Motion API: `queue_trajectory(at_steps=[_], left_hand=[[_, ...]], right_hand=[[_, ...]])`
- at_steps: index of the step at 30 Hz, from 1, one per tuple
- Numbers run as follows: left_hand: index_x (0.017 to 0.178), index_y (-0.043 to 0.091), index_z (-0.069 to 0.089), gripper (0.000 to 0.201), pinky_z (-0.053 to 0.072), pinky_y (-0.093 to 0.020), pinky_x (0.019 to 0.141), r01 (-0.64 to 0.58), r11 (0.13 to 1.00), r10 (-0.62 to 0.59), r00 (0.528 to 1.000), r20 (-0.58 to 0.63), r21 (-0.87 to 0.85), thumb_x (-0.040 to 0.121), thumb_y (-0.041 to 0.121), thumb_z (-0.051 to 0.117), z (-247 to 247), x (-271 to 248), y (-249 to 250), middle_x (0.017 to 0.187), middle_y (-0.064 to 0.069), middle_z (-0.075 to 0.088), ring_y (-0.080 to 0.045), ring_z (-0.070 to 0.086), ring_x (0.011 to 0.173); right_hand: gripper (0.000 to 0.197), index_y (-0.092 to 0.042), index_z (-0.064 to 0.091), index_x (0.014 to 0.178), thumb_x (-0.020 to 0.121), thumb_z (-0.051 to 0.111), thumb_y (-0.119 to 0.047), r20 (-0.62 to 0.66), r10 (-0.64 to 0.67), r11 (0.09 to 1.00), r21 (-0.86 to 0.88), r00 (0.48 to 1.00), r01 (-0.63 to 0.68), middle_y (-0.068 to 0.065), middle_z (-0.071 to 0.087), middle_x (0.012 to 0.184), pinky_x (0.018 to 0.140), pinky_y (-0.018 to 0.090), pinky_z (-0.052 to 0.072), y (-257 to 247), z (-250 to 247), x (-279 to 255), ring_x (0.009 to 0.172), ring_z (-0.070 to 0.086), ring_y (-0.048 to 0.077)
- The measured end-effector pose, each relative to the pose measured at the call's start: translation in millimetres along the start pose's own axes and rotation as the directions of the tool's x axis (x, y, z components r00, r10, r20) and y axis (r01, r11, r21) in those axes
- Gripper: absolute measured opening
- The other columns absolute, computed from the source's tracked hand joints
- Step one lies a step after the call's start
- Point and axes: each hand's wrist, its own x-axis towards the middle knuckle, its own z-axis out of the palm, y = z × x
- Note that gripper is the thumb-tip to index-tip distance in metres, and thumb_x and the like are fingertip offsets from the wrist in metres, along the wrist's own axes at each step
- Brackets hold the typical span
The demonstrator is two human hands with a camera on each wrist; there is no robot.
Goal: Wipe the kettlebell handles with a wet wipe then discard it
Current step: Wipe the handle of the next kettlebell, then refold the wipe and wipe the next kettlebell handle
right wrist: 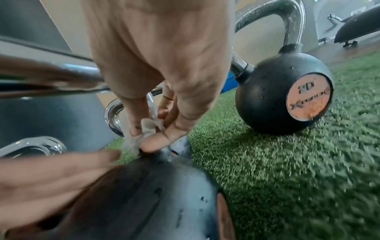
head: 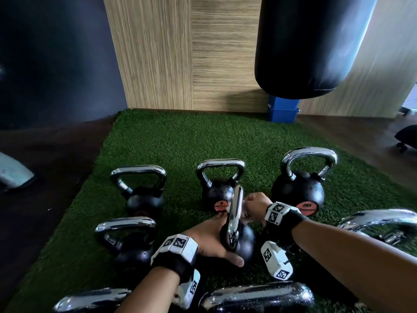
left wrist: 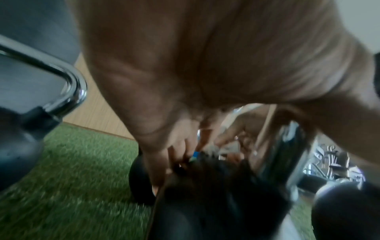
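Note:
A black kettlebell (head: pixel 244 242) with a chrome handle (head: pixel 235 213) sits mid-turf, its handle turned edge-on to me. My left hand (head: pixel 209 240) grips its round body (left wrist: pixel 205 203) from the left, thumb toward me and fingers on the far side. From the right, my right hand (head: pixel 250 211) pinches a crumpled white wet wipe (right wrist: pixel 148 128) between thumb and fingers. The wipe is pressed where the handle meets the body (right wrist: pixel 154 194). In the head view the wipe is hidden behind the right hand.
Several other chrome-handled kettlebells stand on the green turf (head: pixel 180 143): behind (head: pixel 216 193), back left (head: pixel 144 199), back right (head: pixel 297 193), left (head: pixel 128 242). More handles lie near me (head: pixel 257 297). A black punching bag (head: pixel 316 41) hangs above a blue box (head: pixel 282 111).

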Motion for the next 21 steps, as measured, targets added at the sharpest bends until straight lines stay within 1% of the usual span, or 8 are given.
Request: queue_trajectory(at_steps=[2,3,5,7,10,14,18,21], left_hand=[[0.127,0.055,0.051,0.081,0.05,-0.02,0.097,-0.017,1.0,0.016,0.998,-0.069,-0.012,0.056,0.071,0.088,-15,-11,13,0.123,0.029,0.066,0.013,0.061,0.111],[0.135,0.051,0.048,0.094,0.05,-0.021,0.101,-0.007,1.0,0.006,0.989,-0.145,-0.003,0.053,0.078,0.084,-20,-15,20,0.131,0.026,0.062,0.008,0.06,0.116],[0.148,0.035,0.042,0.113,0.048,-0.024,0.106,0.003,0.993,0.029,0.962,-0.272,0.116,0.052,0.08,0.081,-26,-18,34,0.14,0.015,0.054,-0.003,0.056,0.123],[0.138,0.023,0.053,0.093,0.051,-0.028,0.103,0.029,0.966,0.058,0.944,-0.324,0.258,0.059,0.062,0.083,-28,-16,52,0.131,0.004,0.059,-0.012,0.059,0.118],[0.111,0.012,0.066,0.057,0.055,-0.025,0.092,0.059,0.948,0.056,0.936,-0.346,0.313,0.064,0.036,0.086,-30,-12,71,0.113,-0.005,0.068,-0.019,0.065,0.105],[0.098,0.009,0.068,0.046,0.058,-0.031,0.086,0.128,0.936,-0.035,0.96,-0.277,0.327,0.065,0.035,0.087,-41,-14,75,0.107,-0.005,0.069,-0.022,0.067,0.099],[0.131,0.018,0.057,0.075,0.054,-0.037,0.102,0.183,0.878,-0.115,0.977,-0.177,0.443,0.067,0.039,0.089,-61,-12,67,0.13,-0.004,0.063,-0.023,0.063,0.118],[0.154,0.043,0.037,0.1,0.042,-0.034,0.113,0.135,0.823,-0.095,0.99,-0.101,0.552,0.069,0.034,0.09,-75,-8,62,0.148,0.005,0.057,-0.019,0.055,0.134]], right_hand=[[0.01,-0.012,0.056,0.082,0.079,0.061,-0.004,-0.011,-0.097,0.991,-0.089,0.995,0.096,0.003,0.068,0.053,0.055,0.04,0.062,-7,-7,-5,0.047,0.069,0.023],[0.013,-0.017,0.057,0.09,0.081,0.06,-0.008,-0.022,-0.171,0.972,-0.169,0.985,0.165,0.003,0.07,0.059,0.051,0.033,0.06,-11,-13,-7,0.049,0.069,0.022],[0.036,-0.026,0.059,0.114,0.082,0.06,-0.012,0.024,-0.372,0.854,-0.384,0.928,0.352,0.002,0.071,0.073,0.057,0.025,0.057,-21,-26,-10,0.057,0.068,0.02],[0.052,-0.029,0.057,0.135,0.085,0.062,-0.014,0.173,-0.525,0.641,-0.563,0.833,0.521,0.002,0.073,0.086,0.07,0.02,0.051,-33,-36,-13,0.07,0.065,0.015],[0.039,-0.025,0.066,0.127,0.089,0.061,-0.023,0.329,-0.546,0.442,-0.667,0.77,0.599,0.005,0.074,0.112,0.09,0.029,0.054,-47,-40,-19,0.1,0.07,0.022],[0.023,-0.024,0.071,0.104,0.087,0.061,-0.035,0.317,-0.471,0.412,-0.746,0.823,0.523,0.006,0.074,0.1,0.085,0.032,0.056,-56,-39,-30,0.096,0.07,0.028],[0.026,-0.015,0.071,0.093,0.088,0.059,-0.037,0.281,-0.383,0.34,-0.843,0.88,0.417,0.007,0.072,0.093,0.074,0.03,0.054,-64,-42,-37,0.09,0.071,0.029],[0.028,-0.008,0.073,0.096,0.085,0.062,-0.031,0.251,-0.343,0.28,-0.892,0.905,0.354,0.011,0.072,0.092,0.07,0.027,0.054,-61,-48,-45,0.09,0.07,0.03]])
